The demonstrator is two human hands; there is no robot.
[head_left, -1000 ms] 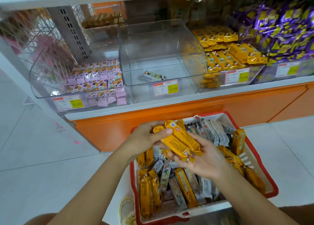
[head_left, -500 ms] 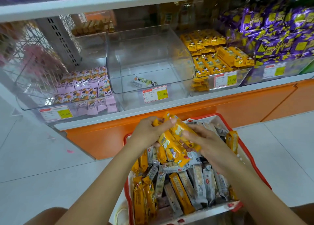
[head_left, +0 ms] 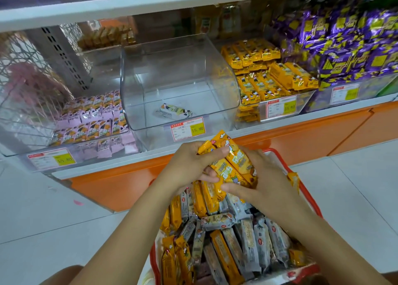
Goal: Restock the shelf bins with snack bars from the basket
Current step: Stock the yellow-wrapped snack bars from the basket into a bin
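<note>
- Step in hand: gathering a handful. Both hands are over the basket (head_left: 153, 261) and clamp a bundle of yellow bars (head_left: 231, 163) between them.
- Left hand (head_left: 189, 166): fingers curled round the bundle's left side, thumb lying across the top wrapper.
- Right hand (head_left: 263, 182): fingers wrapped under and round the right side, gripping the same bundle.
- The bundle is lifted clear of the basket load, just below the shelf edge (head_left: 103, 166) and in front of the clear middle bin (head_left: 181, 80).
- The basket is full of mixed stock, more yellow bars plus grey bars (head_left: 247, 241), so the task looks far from done.
- The middle bin holds only one pale bar (head_left: 174, 111). The yellow bin (head_left: 280, 109) sits to its right, already well stocked.
- Likely target is the yellow bin, judging by matching wrappers.
- Next move calls for carrying the bundle up and right, over that bin's front wall, then laying it on the stacked rows.
- Wrappers look glossy, so loosening the two-handed squeeze early could let bars slide out.
- Pink bars (head_left: 94, 116) and purple packets (head_left: 344, 43) are not involved.
</note>
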